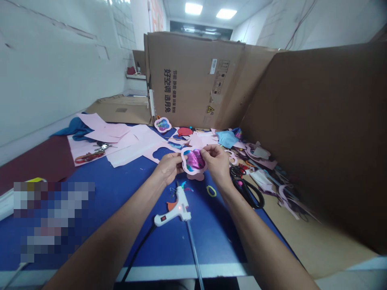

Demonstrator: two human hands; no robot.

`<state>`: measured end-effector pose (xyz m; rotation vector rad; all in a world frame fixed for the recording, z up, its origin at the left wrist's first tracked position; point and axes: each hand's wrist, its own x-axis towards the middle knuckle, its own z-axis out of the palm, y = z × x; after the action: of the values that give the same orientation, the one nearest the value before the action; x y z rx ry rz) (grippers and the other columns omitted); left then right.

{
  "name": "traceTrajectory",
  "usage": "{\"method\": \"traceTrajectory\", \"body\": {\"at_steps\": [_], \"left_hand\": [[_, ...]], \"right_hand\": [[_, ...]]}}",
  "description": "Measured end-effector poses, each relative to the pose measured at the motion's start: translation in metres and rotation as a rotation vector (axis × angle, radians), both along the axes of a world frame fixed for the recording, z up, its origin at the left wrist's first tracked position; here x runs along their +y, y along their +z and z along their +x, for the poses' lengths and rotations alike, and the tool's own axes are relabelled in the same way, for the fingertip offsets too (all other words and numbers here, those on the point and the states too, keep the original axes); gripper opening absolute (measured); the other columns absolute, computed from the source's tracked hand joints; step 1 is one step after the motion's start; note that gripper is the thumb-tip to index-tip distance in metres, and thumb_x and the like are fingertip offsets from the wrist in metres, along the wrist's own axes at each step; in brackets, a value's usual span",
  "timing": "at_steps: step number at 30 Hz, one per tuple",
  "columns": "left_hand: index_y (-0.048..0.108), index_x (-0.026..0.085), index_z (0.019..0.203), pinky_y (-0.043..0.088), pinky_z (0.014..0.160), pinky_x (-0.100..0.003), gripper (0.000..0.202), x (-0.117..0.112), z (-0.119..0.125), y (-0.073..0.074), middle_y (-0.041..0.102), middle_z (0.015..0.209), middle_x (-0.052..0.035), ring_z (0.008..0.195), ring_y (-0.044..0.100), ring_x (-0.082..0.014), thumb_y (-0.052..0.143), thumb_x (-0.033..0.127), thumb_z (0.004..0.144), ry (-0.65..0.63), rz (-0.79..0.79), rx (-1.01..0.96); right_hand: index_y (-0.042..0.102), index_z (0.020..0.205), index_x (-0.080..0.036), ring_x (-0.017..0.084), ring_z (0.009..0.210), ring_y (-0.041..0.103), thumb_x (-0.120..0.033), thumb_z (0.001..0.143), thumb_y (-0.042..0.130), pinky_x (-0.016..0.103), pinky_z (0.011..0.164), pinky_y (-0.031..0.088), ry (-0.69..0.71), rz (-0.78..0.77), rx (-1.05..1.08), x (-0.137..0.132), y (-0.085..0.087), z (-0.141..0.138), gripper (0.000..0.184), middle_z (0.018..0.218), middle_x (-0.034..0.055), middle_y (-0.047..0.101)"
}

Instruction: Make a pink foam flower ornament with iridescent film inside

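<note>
Both my hands hold a pink paper cut-out [194,160] with a shiny magenta-and-blue foil centre, raised a little above the blue table [208,237]. My left hand [168,168] pinches its left edge, and my right hand [217,161] grips its upper right edge. Below my hands, a white hot glue gun [175,211] lies on the table with its black cord trailing toward me. A similar foil cut-out [163,125] lies farther back. Pink paper sheets [130,143] spread out to the left.
Tall cardboard sheets [193,78] stand along the back and right of the table. Black-handled scissors [246,191] lie near the right edge among paper scraps. A blue cloth [75,129] sits at the back left, and a pixelated patch hides the lower left.
</note>
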<state>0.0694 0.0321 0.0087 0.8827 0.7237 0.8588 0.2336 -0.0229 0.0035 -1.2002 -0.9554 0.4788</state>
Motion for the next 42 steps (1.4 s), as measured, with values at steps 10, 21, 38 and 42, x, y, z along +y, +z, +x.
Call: {"method": "traceTrajectory", "body": {"at_steps": [10, 21, 38, 42], "left_hand": [[0.078, 0.011, 0.077, 0.053, 0.056, -0.027, 0.017, 0.0006, 0.0005, -0.0005, 0.071, 0.064, -0.0056, 0.054, 0.063, -0.015, 0.094, 0.016, 0.071, -0.001, 0.011, 0.01], [0.081, 0.011, 0.082, 0.057, 0.061, -0.031, 0.009, 0.0054, -0.0006, -0.0053, 0.074, 0.07, -0.0085, 0.057, 0.064, -0.0165, 0.086, 0.015, 0.075, -0.038, 0.037, 0.001], [0.079, 0.011, 0.077, 0.056, 0.061, -0.029, 0.015, 0.0008, 0.0013, -0.0025, 0.072, 0.067, -0.0066, 0.056, 0.063, -0.0148, 0.091, 0.018, 0.071, -0.008, 0.043, 0.031], [0.079, 0.01, 0.078, 0.056, 0.06, -0.029, 0.022, -0.0013, 0.0024, -0.0013, 0.073, 0.068, -0.0073, 0.057, 0.063, -0.015, 0.094, 0.02, 0.066, 0.0, 0.046, 0.036]], "right_hand": [[0.067, 0.084, -0.024, 0.018, 0.069, 0.06, -0.04, 0.077, 0.078, 0.031, 0.065, 0.049, -0.012, 0.025, -0.023, -0.0003, 0.0001, 0.0002, 0.021, 0.077, 0.0011, 0.068], [0.067, 0.082, -0.024, 0.019, 0.064, 0.059, -0.038, 0.075, 0.078, 0.032, 0.06, 0.048, -0.018, -0.007, -0.025, -0.0037, 0.006, 0.0033, 0.019, 0.071, 0.0011, 0.067], [0.069, 0.082, -0.022, 0.018, 0.068, 0.061, -0.037, 0.077, 0.08, 0.031, 0.064, 0.048, 0.0, 0.026, 0.017, -0.0009, 0.0014, 0.0011, 0.019, 0.077, 0.0011, 0.069], [0.069, 0.082, -0.022, 0.017, 0.067, 0.06, -0.039, 0.075, 0.081, 0.03, 0.063, 0.049, 0.008, 0.024, 0.053, -0.0003, 0.0014, 0.0007, 0.022, 0.075, 0.0001, 0.069]]}}
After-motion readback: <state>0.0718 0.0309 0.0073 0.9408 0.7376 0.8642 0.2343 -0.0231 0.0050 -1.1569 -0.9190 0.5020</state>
